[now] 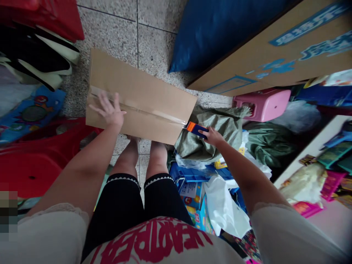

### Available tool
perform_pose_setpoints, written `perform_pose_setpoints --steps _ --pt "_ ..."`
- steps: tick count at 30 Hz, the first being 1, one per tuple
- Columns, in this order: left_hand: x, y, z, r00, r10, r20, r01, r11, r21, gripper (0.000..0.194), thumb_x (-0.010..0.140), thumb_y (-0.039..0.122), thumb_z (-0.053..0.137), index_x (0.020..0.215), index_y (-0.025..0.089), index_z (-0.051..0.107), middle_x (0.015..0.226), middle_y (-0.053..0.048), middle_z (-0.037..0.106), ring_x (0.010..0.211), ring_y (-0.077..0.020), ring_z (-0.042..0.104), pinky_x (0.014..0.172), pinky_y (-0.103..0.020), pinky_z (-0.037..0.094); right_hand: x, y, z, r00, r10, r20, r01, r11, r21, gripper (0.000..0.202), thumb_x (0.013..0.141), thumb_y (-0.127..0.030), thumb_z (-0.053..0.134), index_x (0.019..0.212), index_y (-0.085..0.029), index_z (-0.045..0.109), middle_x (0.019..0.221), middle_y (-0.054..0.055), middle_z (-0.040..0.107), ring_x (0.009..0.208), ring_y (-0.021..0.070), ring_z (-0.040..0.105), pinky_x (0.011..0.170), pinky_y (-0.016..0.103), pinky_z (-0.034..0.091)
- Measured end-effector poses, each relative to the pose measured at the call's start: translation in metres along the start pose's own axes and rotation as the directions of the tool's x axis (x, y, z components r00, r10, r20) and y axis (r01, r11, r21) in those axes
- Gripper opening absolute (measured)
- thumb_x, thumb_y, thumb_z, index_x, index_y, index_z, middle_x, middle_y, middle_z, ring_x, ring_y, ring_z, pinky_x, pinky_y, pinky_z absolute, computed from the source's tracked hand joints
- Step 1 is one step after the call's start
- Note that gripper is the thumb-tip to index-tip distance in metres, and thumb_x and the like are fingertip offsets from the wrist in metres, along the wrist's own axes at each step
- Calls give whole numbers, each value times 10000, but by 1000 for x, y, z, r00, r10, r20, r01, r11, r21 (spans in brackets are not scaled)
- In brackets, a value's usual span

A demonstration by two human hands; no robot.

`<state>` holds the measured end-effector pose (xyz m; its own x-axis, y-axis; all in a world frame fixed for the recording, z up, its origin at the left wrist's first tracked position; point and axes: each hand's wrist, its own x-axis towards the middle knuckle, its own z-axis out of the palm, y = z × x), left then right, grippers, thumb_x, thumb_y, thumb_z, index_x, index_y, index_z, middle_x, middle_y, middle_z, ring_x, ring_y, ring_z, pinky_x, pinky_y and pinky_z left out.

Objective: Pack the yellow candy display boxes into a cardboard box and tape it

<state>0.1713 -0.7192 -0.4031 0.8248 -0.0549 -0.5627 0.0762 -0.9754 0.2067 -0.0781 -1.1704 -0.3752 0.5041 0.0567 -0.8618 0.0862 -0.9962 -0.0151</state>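
Your box (140, 86) sits in front of your legs (147, 157), its top flaps closed and a strip of clear tape (150, 113) running along the seam from its left end to its right. Your left hand (110, 110) is spread, fingers fanned and a little blurred, over the left part of the box top, on the tape; how hard it presses, you cannot tell from here. Your right hand (212, 135) is just off the right end of the box, its fingers closed around the dispenser (198, 129), dark blue with an orange end. That orange end is right at the box's right edge, where the tape meets it. To the right of the box, under the dispenser, lies a rumpled olive sheet (220, 145), with a pink stool (268, 106) farther right. Beyond the box, to the right, are a blue sack (211, 40) and a large carton (247, 69) with blue print. Left of the box you have a red stool (30, 168) on the near side. Speckled floor tiles (115, 33) show beyond the box, and a white bag (224, 207) lies nearer you, to its right.
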Motion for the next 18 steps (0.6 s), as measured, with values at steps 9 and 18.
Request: perform_pose_setpoints --steps 9,18 --pt "40 21 -19 712 515 478 -656 730 191 474 1008 443 272 1472 472 365 1648 71 32 1504 -311 -105 1072 -676 -216 2 5 -4 992 -45 -118 44 999 -15 521 883 -293 543 1403 -259 533 1207 180 449 1117 334 427 932 415 362" --pt "47 25 -17 750 354 559 -577 763 291 480 971 442 435 1427 565 348 1635 124 -92 1498 -357 -100 1045 -764 -99 -18 15 18 990 -115 -77 115 993 2 521 871 -322 588 1387 -263 542 1248 178 458 1101 295 451 934 402 366"
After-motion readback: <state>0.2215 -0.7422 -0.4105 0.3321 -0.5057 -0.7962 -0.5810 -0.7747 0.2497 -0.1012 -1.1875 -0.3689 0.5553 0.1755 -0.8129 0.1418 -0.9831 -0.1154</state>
